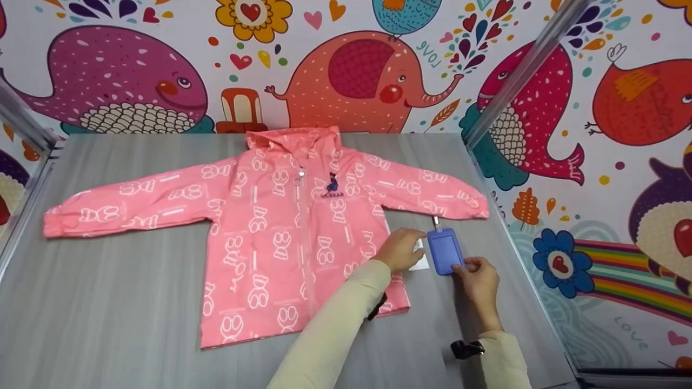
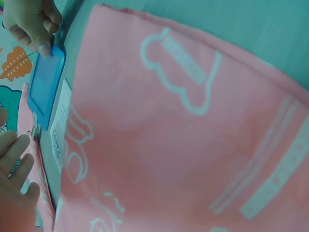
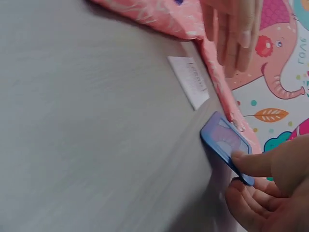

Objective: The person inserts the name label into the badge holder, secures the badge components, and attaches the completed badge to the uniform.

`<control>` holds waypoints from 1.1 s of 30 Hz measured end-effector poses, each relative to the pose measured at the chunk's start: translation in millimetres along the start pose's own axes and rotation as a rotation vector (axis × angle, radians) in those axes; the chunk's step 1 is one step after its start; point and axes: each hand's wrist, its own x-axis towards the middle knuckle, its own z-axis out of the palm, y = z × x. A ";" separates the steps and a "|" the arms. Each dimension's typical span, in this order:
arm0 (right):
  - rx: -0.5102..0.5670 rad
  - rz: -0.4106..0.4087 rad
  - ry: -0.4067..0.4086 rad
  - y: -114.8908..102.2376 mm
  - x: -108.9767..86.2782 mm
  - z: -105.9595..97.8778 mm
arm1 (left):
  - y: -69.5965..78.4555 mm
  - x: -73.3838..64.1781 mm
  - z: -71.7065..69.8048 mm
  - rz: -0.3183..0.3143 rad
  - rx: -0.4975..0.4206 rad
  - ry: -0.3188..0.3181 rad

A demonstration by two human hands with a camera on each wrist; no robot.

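My right hand (image 1: 480, 283) pinches the lower corner of a blue badge holder (image 1: 446, 251) between thumb and fingers. The holder is tilted, with a metal clip (image 1: 437, 222) at its top end close by the jacket sleeve. In the right wrist view the thumb lies on the holder's face (image 3: 224, 137). My left hand (image 1: 400, 249) hovers between the jacket and the holder, fingers extended and holding nothing, as the left wrist view also shows. A white printed card (image 3: 189, 82) lies beside the jacket, partly hidden under the left hand in the head view.
A pink hooded child's jacket (image 1: 270, 243) with white outline prints lies spread on the grey table (image 1: 108, 302), sleeves out to both sides. Walls with cartoon animals (image 1: 357, 81) stand behind and to the right, with a metal post (image 1: 503, 92) at the corner.
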 end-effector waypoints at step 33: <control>0.550 0.004 -0.072 -30.6 -36.5 12.4 | -28.6 -15.7 -34.3 -0.077 -0.250 0.101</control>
